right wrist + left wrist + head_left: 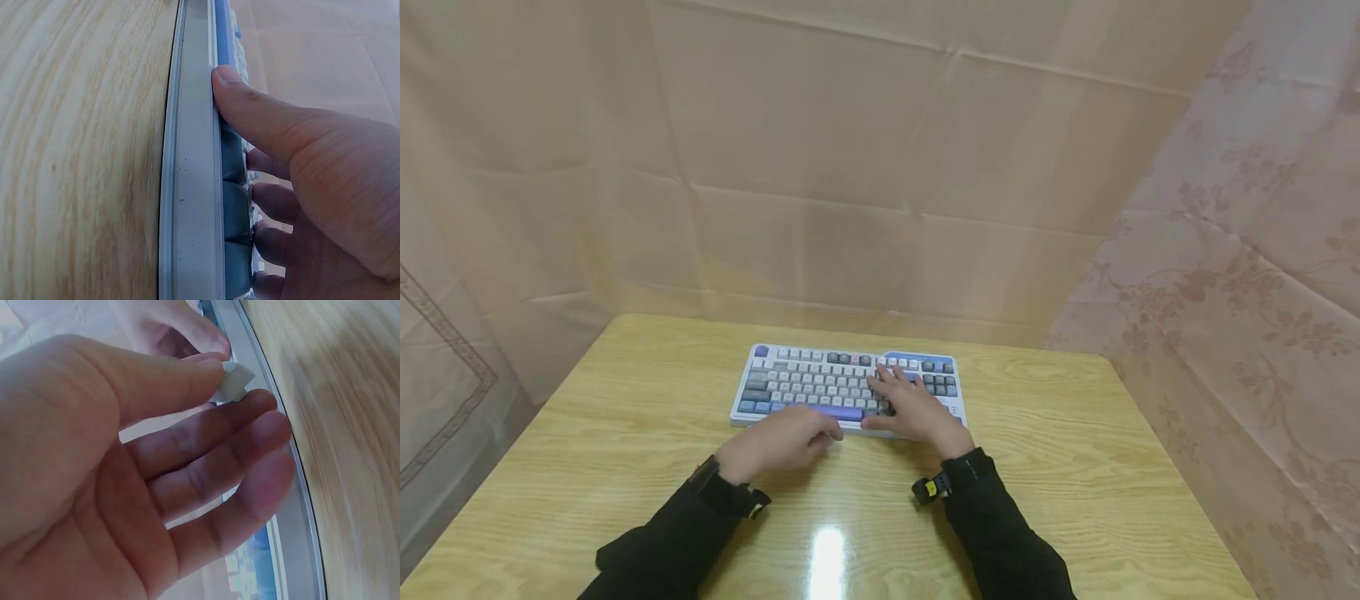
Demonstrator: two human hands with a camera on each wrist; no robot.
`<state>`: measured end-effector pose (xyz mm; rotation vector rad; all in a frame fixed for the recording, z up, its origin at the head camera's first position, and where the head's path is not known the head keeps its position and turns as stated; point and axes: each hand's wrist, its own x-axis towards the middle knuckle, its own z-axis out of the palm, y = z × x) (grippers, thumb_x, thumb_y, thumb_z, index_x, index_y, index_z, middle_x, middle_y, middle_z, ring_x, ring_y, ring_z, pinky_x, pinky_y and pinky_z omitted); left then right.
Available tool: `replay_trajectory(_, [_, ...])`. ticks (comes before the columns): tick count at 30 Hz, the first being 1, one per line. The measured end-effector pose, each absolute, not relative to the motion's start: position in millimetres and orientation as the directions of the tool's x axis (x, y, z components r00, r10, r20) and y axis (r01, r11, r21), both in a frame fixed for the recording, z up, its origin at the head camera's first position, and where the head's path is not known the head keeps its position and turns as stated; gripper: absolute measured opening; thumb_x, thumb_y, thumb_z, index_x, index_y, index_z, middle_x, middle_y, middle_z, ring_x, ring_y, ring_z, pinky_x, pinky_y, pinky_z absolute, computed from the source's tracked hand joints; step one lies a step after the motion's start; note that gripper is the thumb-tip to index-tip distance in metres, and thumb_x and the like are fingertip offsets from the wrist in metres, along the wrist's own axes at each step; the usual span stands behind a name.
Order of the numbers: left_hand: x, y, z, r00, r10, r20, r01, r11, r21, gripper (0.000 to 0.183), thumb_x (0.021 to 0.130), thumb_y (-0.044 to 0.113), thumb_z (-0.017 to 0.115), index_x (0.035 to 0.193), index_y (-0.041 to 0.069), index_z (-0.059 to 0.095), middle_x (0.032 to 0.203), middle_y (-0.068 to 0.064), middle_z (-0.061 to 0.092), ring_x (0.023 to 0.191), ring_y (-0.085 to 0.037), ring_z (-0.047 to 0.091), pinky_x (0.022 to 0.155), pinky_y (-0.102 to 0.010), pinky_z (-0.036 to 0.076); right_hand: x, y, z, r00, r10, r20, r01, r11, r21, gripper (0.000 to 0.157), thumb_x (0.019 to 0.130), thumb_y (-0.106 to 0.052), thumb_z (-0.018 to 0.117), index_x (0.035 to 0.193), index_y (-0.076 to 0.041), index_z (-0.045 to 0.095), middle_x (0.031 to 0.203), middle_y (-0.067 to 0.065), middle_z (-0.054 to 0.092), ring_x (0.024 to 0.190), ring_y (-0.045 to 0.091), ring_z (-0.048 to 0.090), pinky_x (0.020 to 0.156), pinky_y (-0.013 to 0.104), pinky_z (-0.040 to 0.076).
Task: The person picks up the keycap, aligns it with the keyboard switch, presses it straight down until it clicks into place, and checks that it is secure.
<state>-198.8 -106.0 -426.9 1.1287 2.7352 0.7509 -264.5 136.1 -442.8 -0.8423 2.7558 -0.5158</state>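
A white keyboard (820, 379) with grey, blue and purple keys lies on the wooden table. My left hand (782, 442) is at its front edge, left of the middle. In the left wrist view, thumb and index finger pinch a small pale keycap (235, 382), partly hidden by the fingertips, while the other fingers are loosely bent. My right hand (913, 410) rests over the right part of the keyboard with its fingers spread. In the right wrist view its thumb (240, 94) touches the front edge near the spacebar, and its fingertips are on or just above the keys.
The wooden table (1075, 467) extends to both sides and in front of the keyboard. A beige cloth (850, 167) hangs behind it, and a flowered cloth (1247, 292) hangs at the right. Both wrists wear dark straps with small devices.
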Motion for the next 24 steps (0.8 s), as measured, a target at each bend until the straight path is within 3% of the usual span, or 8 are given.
replay_trajectory(3, [-202.0, -110.9, -427.2, -0.728, 0.684, 0.045, 0.605, 0.610, 0.513, 0.017, 0.094, 0.000, 0.065, 0.107, 0.003, 0.077, 0.102, -0.005, 0.075, 0.090, -0.014, 0.069, 0.084, -0.034, 0.057, -264.9, 136.5, -443.4, -0.814, -0.571, -0.105, -0.494, 0.777, -0.390, 0.080, 0.093, -0.052, 0.068, 0.157, -0.014, 0.038, 0.167, 0.009, 0.018, 0.154, 0.032, 0.009, 0.123, 0.056, 0.005])
replay_trajectory(9, [-206.4, -114.5, -428.3, -0.726, 0.688, -0.012, 0.587, 0.629, 0.509, 0.018, 0.087, 0.001, 0.075, 0.103, 0.005, 0.078, 0.080, 0.004, 0.068, 0.068, -0.005, 0.055, 0.068, -0.025, 0.052, -265.4, 137.1, -442.5, -0.811, -0.576, -0.102, -0.501, 0.774, -0.387, 0.081, 0.094, -0.053, 0.068, 0.158, -0.014, 0.038, 0.167, 0.010, 0.017, 0.154, 0.032, 0.009, 0.123, 0.057, 0.007])
replay_trajectory(24, [-207.0, -114.8, -428.4, -0.762, 0.648, 0.014, 0.580, 0.672, 0.461, 0.014, 0.089, 0.008, 0.077, 0.103, 0.006, 0.079, 0.089, 0.003, 0.065, 0.077, -0.009, 0.056, 0.072, -0.028, 0.051, -264.7, 136.2, -441.2, -0.806, -0.580, -0.115, -0.504, 0.776, -0.379, 0.081, 0.094, -0.052, 0.067, 0.158, -0.013, 0.037, 0.167, 0.011, 0.017, 0.154, 0.032, 0.008, 0.123, 0.056, 0.008])
